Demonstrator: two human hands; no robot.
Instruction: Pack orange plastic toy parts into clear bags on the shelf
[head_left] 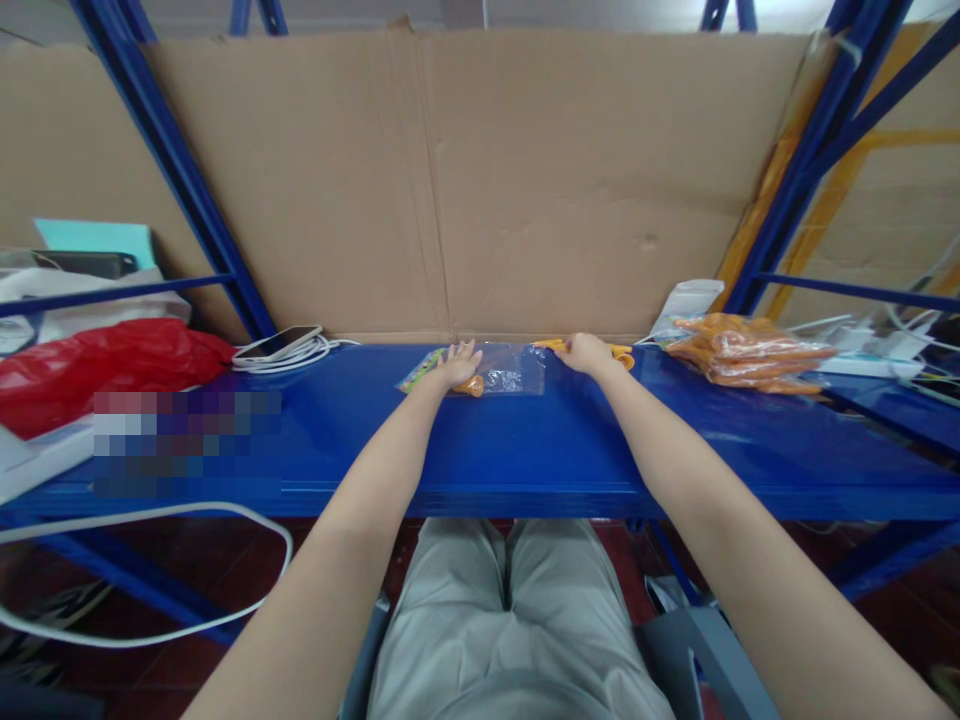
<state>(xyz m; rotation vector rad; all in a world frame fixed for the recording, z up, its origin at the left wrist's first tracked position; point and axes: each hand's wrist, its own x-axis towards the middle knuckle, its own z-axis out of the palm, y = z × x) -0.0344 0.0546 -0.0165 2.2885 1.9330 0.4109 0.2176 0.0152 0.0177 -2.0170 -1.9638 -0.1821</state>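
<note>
My left hand (457, 364) lies on the left end of a clear plastic bag (514, 370) on the blue shelf (525, 450), fingers spread flat. A small orange piece (472, 385) shows just under that hand. My right hand (586, 353) rests at the bag's right end, over an orange object (621, 354) that sticks out on both sides; its fingers curl down on it. A colourful printed strip (420, 372) lies at the bag's left edge.
A pile of orange items in clear bags (746, 352) sits at the right. A phone (276, 342) and white cable (296, 355) lie at the left, beside a red plastic bag (97, 365). Cardboard (465, 180) backs the shelf. Blue rack posts stand on both sides.
</note>
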